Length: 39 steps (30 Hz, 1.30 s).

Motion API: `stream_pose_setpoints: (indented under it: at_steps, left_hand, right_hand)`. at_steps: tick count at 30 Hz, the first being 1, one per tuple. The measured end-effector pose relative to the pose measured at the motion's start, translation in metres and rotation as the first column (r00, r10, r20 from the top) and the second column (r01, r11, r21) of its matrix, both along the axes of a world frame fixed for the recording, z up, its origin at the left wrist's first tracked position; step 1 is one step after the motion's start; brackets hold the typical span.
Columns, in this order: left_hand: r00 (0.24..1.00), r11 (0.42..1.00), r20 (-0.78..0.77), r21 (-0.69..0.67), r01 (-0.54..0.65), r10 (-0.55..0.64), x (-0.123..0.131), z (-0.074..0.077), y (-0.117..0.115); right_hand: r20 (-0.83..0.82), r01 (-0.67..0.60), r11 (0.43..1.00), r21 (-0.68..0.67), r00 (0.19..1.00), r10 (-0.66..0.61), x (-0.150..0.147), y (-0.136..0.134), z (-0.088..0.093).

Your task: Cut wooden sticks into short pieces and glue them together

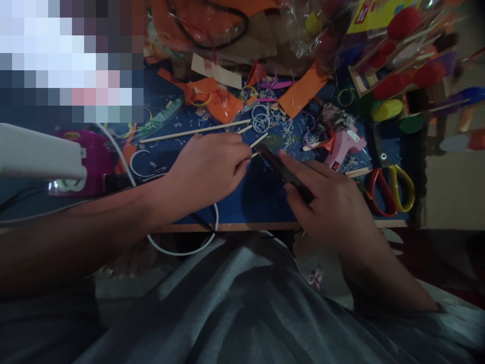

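Note:
My left hand (207, 167) is closed in a pinch on a short thin wooden stick (259, 140) that pokes out to the right of its fingers. My right hand (329, 202) is wrapped round a dark cutter knife (282, 169) whose tip points up-left and meets the end of the stick. Both hands hover over a blue board (261, 197) strewn with shavings. A longer wooden stick (197, 131) lies on the board just beyond my left hand.
A pink glue gun (343, 146) and red-and-yellow scissors (392, 184) lie right of my right hand. Orange paper scraps (303, 91), rubber bands and plastic bags crowd the far side. A white cable (182, 250) loops off the board's front edge; a purple case (96, 156) lies left.

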<state>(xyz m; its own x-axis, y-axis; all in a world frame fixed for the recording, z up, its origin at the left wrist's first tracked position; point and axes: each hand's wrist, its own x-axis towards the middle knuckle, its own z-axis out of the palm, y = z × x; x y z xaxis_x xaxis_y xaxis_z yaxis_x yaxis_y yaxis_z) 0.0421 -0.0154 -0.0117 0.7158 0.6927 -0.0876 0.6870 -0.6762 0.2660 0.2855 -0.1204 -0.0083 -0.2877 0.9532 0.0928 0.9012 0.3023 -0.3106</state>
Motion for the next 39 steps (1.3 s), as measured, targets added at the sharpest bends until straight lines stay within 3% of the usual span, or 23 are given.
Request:
stream_pose_setpoints:
  at_steps: [22, 35, 39]
  left_hand:
    - [0.999, 1.000, 0.026, 0.020, 0.020, -0.021, -0.001, -0.002, 0.000]
    - [1.000, 0.999, -0.026, 0.030, 0.015, -0.014, 0.002, -0.001, -0.003]
    - [0.999, 0.997, 0.034, 0.072, 0.040, -0.042, 0.000, -0.006, -0.001]
  right_hand:
    - [-0.079, 0.057, 0.998, 0.038, 0.995, -0.054, -0.011, -0.008, -0.012]
    - [0.091, 0.172, 0.985, 0.018, 0.981, -0.173, -0.037, -0.020, -0.006]
    - [0.106, 0.176, 0.984, 0.023, 0.978, -0.178, -0.038, -0.023, -0.006]
